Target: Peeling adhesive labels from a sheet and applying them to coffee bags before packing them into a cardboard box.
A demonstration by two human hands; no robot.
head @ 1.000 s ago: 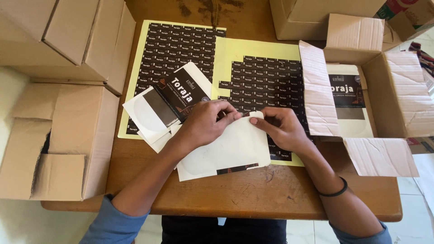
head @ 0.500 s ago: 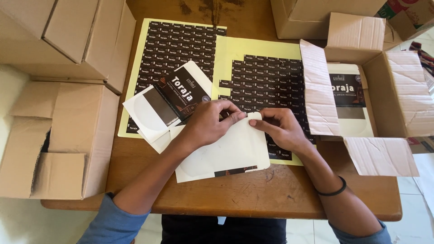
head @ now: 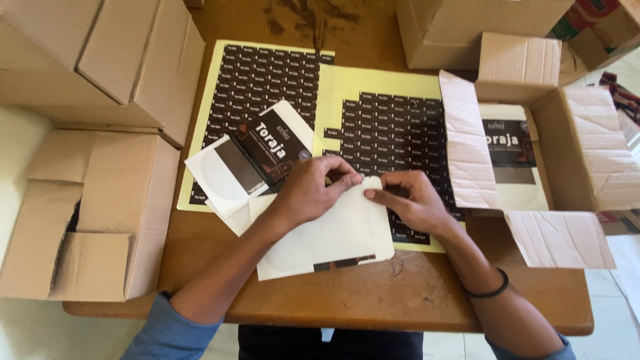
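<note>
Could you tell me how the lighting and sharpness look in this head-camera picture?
Head view: soft daylight, no harsh glare; the white pouch reads bright but keeps its edges; left hand and right hand are sharp, casting faint shadows; the wooden table is evenly lit; the floor at far right looks washed out.

I count two yellow label sheets side by side on my desk, each covered in small dark stickers. Three flat pouches lie in front of me: one white pouch under my two hands, and two more with dark panels stacked just left of it. One open cardboard box at my right holds more pouches, too stacked to count. Two cardboard boxes sit at my left, two more along the far edge.
</note>
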